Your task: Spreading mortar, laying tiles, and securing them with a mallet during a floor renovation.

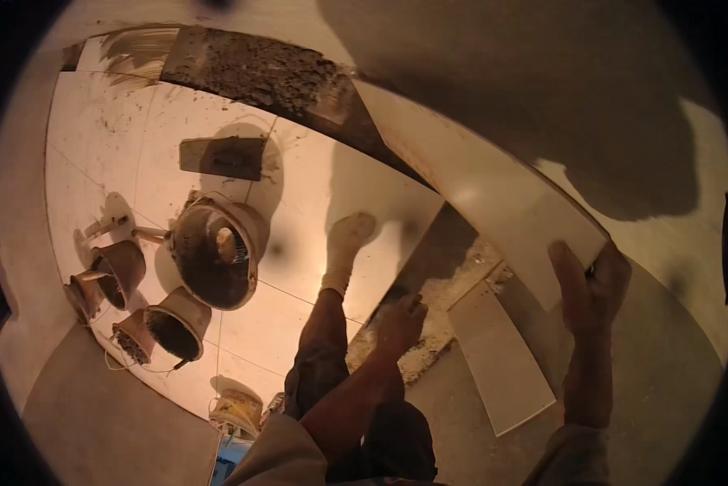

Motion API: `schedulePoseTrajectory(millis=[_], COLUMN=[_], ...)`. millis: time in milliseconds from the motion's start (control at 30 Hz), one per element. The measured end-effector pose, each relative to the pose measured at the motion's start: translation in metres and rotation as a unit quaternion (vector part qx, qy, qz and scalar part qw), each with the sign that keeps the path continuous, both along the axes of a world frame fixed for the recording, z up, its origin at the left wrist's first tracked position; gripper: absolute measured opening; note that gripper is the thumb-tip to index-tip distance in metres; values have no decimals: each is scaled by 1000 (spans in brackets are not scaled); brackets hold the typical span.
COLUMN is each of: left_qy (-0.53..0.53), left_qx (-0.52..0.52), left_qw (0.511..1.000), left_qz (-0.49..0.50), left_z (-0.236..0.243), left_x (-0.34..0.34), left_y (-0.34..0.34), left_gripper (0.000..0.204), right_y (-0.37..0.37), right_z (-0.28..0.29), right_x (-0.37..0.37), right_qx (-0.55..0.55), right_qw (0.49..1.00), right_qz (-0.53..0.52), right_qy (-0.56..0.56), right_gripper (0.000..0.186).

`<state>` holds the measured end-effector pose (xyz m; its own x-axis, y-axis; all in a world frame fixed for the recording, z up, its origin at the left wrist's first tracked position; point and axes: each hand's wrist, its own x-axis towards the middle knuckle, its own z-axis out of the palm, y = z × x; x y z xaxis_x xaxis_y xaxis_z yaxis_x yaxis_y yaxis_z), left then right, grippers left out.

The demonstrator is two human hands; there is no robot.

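My right hand grips the near end of a long pale tile strip, with the thumb on its face and the fingers behind the edge. The strip runs away from me to the far left, along the wall beside the rough dark bed. My left hand is closed, low over the unfinished strip of floor, and I cannot make out what, if anything, is in it. Between my hands and nearer to me, a second pale tile lies on the floor.
On the tiled floor at left stand a large bucket and several smaller buckets. A dark flat board lies beyond them. A yellowish pail is near my legs. My socked foot rests on the tiles.
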<state>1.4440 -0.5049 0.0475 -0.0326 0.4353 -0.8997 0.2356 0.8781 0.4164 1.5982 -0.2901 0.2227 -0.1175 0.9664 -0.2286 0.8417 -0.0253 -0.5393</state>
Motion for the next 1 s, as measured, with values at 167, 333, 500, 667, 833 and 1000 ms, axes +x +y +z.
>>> schedulePoseTrajectory(millis=[167, 333, 500, 667, 833, 1000], left_qy=[52, 8, 5, 2, 33, 69], left_qx=[90, 28, 56, 72, 94, 85], left_qw=[993, 998, 996, 989, 978, 969], left_qz=[-61, -47, -76, -129, -181, -220], left_z=[-7, -18, -19, -18, -14, -5], left_x=[10, 22, 24, 21, 7, -18], left_y=[-14, -35, -37, -40, -46, -53], left_gripper=[38, 39, 28, 34, 34, 38], right_y=[-65, -123, -163, -171, -176, -167], right_z=[34, 6, -17, -29, -35, -27], right_x=[55, 123, 186, 240, 266, 270], right_qx=[-20, -120, -168, -222, -269, -302], right_qw=[984, 954, 887, 837, 795, 789], right_qz=[-164, -272, -426, -417, -357, -251], right_qy=[64, -42, -61, -275, -411, -472], right_gripper=[25, 30, 42, 50, 48, 49])
